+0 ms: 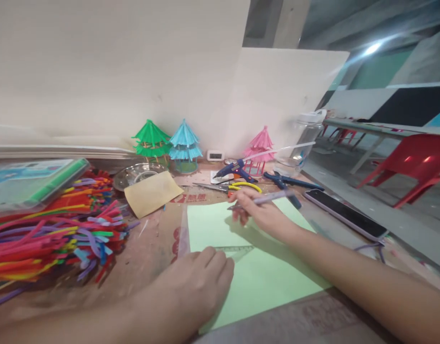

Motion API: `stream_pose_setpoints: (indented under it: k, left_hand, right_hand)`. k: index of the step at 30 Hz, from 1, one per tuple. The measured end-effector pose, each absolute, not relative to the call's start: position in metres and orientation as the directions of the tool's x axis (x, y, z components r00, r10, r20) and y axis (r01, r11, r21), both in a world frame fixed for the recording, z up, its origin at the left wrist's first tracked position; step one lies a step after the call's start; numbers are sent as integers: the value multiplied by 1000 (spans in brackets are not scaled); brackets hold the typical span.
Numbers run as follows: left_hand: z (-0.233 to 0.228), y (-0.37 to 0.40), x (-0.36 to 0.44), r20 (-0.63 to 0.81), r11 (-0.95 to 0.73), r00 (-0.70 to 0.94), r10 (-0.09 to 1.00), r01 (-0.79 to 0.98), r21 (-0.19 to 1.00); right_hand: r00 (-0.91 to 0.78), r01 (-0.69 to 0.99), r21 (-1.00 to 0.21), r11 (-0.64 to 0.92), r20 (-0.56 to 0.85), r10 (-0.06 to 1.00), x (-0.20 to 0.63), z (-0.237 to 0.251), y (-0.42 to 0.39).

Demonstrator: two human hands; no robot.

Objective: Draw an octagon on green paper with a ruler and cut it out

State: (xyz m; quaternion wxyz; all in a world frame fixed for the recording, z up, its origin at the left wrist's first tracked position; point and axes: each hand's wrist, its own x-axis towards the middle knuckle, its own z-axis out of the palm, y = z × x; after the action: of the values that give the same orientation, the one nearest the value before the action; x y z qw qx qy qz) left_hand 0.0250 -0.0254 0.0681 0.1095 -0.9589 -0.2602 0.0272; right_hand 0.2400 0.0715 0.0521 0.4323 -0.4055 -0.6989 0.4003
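A light green sheet of paper [273, 267] lies on the table in front of me. My left hand [202, 282] rests on its left part with bent fingers, holding a clear ruler [236, 248] down; only the ruler's marked end shows past the fingertips. My right hand [258, 212] hovers over the sheet's upper part, its fingers closed around a pen [273, 196]. The pen's tip points left, apart from the ruler.
Colourful pipe cleaners [72, 234] and a plastic case [37, 186] lie left. Behind the sheet are yellow-handled scissors [245, 186], a glue gun [234, 168], pliers [291, 181] and small green [150, 138], blue [184, 143] and pink [262, 143] pavilions. A phone [345, 212] lies right.
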Motion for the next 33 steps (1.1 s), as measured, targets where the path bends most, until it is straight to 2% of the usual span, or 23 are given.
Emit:
stream_pose_setpoints:
  k: [3, 6, 10, 13, 17, 22, 25, 27, 30, 33]
  left_hand:
    - [64, -27, 22, -21, -845, 857, 515, 504, -180]
    - [65, -29, 18, 11, -837, 849, 528, 523, -160]
    - [68, -34, 15, 118, -826, 838, 533, 545, -143]
    - [68, -38, 13, 116, -822, 833, 540, 552, -138]
    - [59, -40, 10, 151, -839, 854, 498, 518, -164]
    - [44, -42, 15, 354, -829, 833, 426, 516, -216]
    - [41, -42, 20, 447, -808, 796, 408, 543, -228]
    - [40, -42, 22, 436, -804, 796, 420, 549, -228]
    - [34, -42, 23, 399, -788, 811, 428, 551, -275]
    - [22, -41, 23, 430, -751, 790, 437, 583, -309]
  right_hand:
    - [-396, 395, -797, 456, 300, 868, 239, 53, 71]
    - [-464, 535, -662, 525, 289, 837, 240, 58, 78]
    - [-493, 645, -539, 541, 247, 834, 239, 59, 91]
    - [-487, 684, -499, 532, 229, 843, 242, 60, 96]
    - [-495, 691, -526, 495, 155, 855, 255, 58, 89]
    - [-484, 688, -586, 428, 69, 872, 277, 47, 66]
    - [-446, 717, -565, 407, 78, 892, 284, 45, 55]
    - [-447, 728, -507, 461, 158, 881, 285, 48, 48]
    - [-537, 664, -431, 611, 293, 791, 283, 53, 35]
    - [-685, 524, -427, 737, 303, 663, 276, 50, 22]
